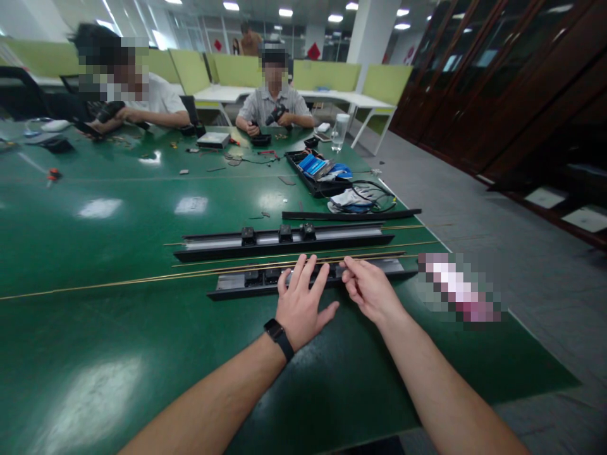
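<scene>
My left hand (303,309), with a watch on its wrist, lies with fingers spread over the near black channel rail (232,292). Its fingertips reach the thin brass-coloured rods (118,280) running along that rail. To the right, my right hand (368,289) is closed, thumb and forefinger pinching a rod above the same rail. Black blocks sit inside this rail, partly hidden by my fingers. Parallel and farther off lies a second black channel rail (218,253), holding black blocks (285,233) in its light inner groove.
Beyond the rails are a black strip (351,215), a glove with cables (353,199) and a black tray (310,180) of blue items. A clear cup (339,133) stands near the green table's right edge. Two people sit opposite with power drills. A blurred patch covers something at right.
</scene>
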A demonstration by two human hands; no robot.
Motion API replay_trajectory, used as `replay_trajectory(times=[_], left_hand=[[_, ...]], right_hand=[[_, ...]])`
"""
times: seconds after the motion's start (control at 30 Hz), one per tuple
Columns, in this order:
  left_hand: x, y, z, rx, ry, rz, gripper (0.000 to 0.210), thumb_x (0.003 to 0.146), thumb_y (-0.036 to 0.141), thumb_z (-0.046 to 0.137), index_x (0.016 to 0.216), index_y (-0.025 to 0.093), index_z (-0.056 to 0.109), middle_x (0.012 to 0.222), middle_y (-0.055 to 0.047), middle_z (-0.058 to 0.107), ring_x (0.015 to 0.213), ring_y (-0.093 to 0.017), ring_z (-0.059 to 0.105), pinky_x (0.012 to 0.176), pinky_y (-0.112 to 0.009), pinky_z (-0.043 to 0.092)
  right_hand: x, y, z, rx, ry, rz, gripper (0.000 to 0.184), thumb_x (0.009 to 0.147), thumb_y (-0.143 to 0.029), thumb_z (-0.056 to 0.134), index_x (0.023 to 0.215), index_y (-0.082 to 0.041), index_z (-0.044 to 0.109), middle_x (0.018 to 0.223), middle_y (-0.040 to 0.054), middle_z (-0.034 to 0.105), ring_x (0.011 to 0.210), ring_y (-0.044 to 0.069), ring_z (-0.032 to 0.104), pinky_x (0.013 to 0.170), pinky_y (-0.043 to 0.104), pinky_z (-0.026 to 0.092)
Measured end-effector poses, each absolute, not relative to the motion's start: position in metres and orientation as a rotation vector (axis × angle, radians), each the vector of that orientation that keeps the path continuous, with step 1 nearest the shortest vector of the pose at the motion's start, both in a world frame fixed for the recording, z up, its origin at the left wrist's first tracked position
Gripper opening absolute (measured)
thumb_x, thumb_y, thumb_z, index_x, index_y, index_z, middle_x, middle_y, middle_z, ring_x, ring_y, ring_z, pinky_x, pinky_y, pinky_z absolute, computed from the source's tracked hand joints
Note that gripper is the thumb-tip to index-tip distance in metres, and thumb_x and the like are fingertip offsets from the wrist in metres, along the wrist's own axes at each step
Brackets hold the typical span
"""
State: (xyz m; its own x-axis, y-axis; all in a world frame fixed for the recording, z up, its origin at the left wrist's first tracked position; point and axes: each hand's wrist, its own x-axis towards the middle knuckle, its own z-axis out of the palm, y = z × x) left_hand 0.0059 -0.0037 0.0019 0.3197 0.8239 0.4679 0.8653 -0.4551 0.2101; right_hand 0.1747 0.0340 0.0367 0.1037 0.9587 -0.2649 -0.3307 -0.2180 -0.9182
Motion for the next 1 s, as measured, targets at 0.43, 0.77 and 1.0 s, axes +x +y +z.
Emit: replay_trajectory(times=[0.43,0.77,1.0], left_hand=[[0.0054,-0.0037,0.0021,-2.487,-1.597,-0.807,0.071,0.088,0.057,0.056,0.15,0.026,0.042,0.163,-0.008,0.03,0.152,-0.03,0.021,0.115,-0.051,0.024],[0.0056,-0.0034,0.0018,-2.487,-1.593,-0.813,0.072,0.087,0.057,0.058,0.151,0.027,0.041,0.163,-0.009,0.03,0.152,-0.031,0.022,0.115,-0.052,0.025],[0.0057,-0.0035,0.0025,-2.488,-1.594,-0.809,0.072,0.088,0.057,0.057,0.151,0.026,0.041,0.163,-0.009,0.031,0.152,-0.031,0.022,0.115,-0.051,0.024]], right_hand=[[0.1773,0.0339,0.0369,-1.211,-0.732,1.39,0.024,0.083,-0.035,0.076,0.083,-0.016,0.062,0.056,-0.0016,0.059,0.03,0.004,0.04,0.024,0.013,0.022],[0.178,0.0349,0.0341,-1.226,-0.724,1.372,0.026,0.083,-0.039,0.074,0.085,-0.016,0.061,0.054,-0.0021,0.059,0.029,0.005,0.039,0.024,0.013,0.021],[0.1774,0.0349,0.0355,-1.237,-0.685,1.377,0.024,0.087,-0.039,0.069,0.084,-0.017,0.061,0.054,-0.0013,0.06,0.029,0.006,0.041,0.024,0.013,0.021]])
